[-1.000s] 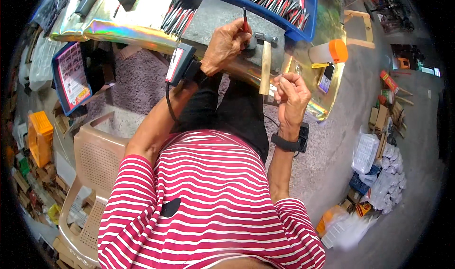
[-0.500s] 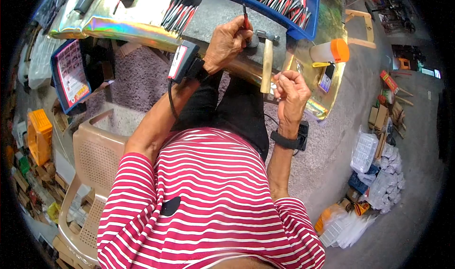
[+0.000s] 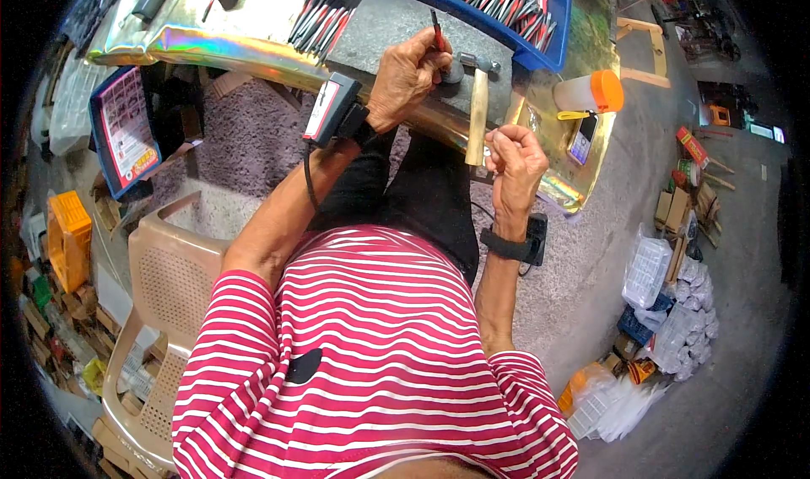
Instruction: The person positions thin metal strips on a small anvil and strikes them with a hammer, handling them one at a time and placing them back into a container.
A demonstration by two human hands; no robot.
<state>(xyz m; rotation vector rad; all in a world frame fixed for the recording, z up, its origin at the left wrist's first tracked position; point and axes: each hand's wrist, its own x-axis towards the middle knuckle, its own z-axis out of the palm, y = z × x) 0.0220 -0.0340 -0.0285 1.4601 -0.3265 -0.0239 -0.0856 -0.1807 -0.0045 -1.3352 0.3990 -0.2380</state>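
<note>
My left hand point(image 3: 407, 75) is closed around a slim red-and-black tool point(image 3: 438, 35), its dark tip pointing up and away, above a grey stone slab point(image 3: 380, 27). A hammer point(image 3: 477, 120) rests at the slab's right part, its pale wooden handle reaching over the near edge toward me. Beside the end of that handle, my right hand point(image 3: 518, 162) is closed with thumb and fingers pinched together. Whatever small thing it may hold is too small to make out. A dark rounded piece point(image 3: 454, 72) is partly hidden behind my left fingers.
A blue tray point(image 3: 550, 59) full of similar slim tools stands behind the slab; a loose pile of tools point(image 3: 321, 25) lies left of it. At the right are an orange-lidded jar point(image 3: 586, 92) and a phone point(image 3: 582, 137). A beige plastic chair point(image 3: 173, 268) stands to my left.
My right hand has shifted very slightly left, nearer the hammer handle. My left hand keeps its hold on the slim tool in nearly the same place.
</note>
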